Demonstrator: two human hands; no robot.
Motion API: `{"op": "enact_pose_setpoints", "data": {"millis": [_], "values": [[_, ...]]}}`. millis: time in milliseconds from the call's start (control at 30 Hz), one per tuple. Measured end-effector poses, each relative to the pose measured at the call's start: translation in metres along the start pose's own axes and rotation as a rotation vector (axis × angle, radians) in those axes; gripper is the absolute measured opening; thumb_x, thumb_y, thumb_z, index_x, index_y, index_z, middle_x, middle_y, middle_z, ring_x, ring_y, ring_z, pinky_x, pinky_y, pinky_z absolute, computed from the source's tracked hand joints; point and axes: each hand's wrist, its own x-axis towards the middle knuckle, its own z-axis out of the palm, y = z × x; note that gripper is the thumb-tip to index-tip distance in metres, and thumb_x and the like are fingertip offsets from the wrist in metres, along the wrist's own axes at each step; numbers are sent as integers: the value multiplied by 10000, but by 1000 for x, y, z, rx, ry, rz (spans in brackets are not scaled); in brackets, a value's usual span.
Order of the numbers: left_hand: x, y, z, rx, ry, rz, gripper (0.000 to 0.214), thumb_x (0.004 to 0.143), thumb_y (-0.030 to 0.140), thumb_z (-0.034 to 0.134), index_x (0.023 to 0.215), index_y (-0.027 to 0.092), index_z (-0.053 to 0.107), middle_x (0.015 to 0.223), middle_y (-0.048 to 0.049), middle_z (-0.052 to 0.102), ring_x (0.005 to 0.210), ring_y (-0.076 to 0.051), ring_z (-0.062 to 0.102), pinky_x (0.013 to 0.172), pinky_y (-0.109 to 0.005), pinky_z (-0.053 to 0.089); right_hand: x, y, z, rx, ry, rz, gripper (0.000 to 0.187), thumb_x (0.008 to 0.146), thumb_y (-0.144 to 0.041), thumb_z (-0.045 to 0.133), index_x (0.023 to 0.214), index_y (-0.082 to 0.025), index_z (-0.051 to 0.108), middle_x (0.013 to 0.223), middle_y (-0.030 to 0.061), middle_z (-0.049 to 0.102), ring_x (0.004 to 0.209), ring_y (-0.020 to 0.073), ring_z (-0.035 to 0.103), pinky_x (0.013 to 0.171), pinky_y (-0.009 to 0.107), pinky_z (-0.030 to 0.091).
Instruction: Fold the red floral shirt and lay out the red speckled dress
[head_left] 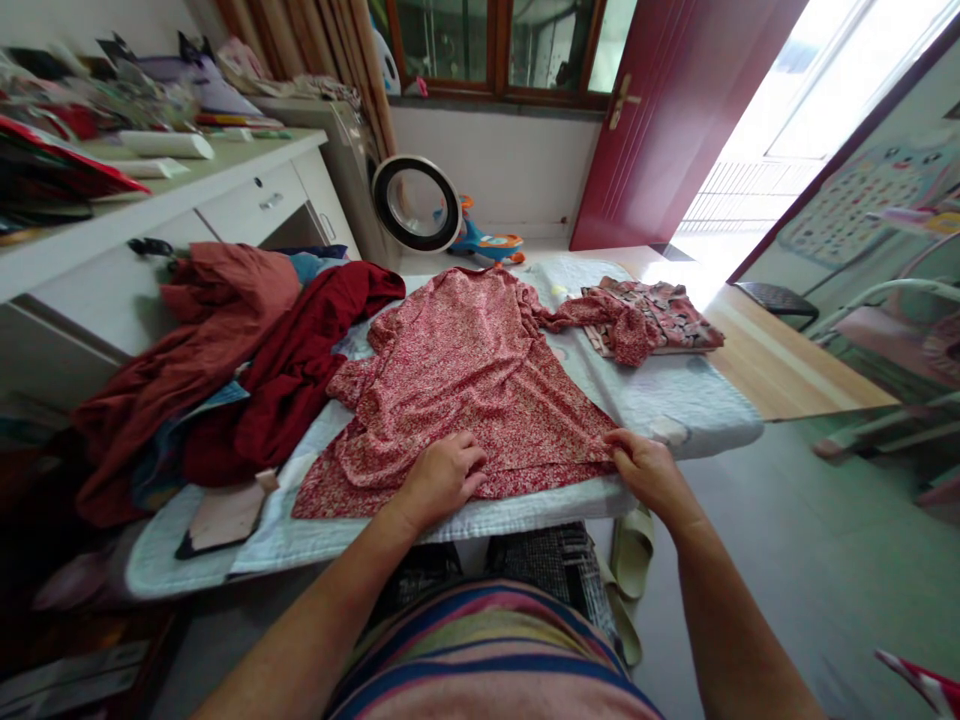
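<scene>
A red and cream patterned blouse (480,360) lies spread over the pale quilted cover in front of me, its hem toward my body. One sleeve stretches right, over a folded patterned garment (675,315). At the right corner of the hem, my right hand (645,465) pinches the cloth between thumb and fingers. My left hand (446,475) rests on the blouse near the middle of the hem, its fingers curled onto the fabric; whether they grip a fold is hard to see.
Dark red cloth (300,370) and rust-coloured cloth (217,310) are heaped at the left. A phone-like flat object (225,515) lies on the quilted cover (667,400) at the near left. A white desk (225,220) stands behind the heap. Slippers (631,550) are on the floor.
</scene>
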Motion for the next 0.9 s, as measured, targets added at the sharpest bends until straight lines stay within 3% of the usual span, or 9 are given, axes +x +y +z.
{"op": "enact_pose_setpoints", "data": {"millis": [167,333,500,700,900], "values": [[-1,8,0,155,-11,51,152,903,195,529,916,185,680,945,-80,637,882,-215,591,800,-348,463,-5,2,-4,40,118,28,196,810,-315,506,833,-215,673,804,45,693,757,206,635,758,329,483],[-9,10,5,105,19,80,208,883,120,515,1012,204,656,964,-70,646,927,-214,582,829,-342,456,-8,0,-6,67,215,41,228,837,-346,489,800,-207,665,833,62,677,762,205,615,780,332,468],[-19,12,7,72,12,116,207,900,122,494,1019,200,645,952,-70,635,924,-219,564,818,-347,446,-11,-3,-11,74,249,98,261,860,-354,448,835,-210,664,830,67,701,784,212,631,769,318,448],[-22,25,3,103,-72,121,163,915,145,505,975,197,647,940,-62,627,915,-222,551,799,-352,439,-17,2,-7,-11,212,215,177,798,-320,494,889,-220,607,685,12,647,656,198,609,660,303,406],[-22,26,1,101,-50,143,144,908,146,519,962,190,645,933,-60,616,912,-214,544,804,-343,430,-20,5,-4,-64,240,167,115,783,-308,485,766,-222,560,722,25,641,664,187,587,662,299,396]]}}
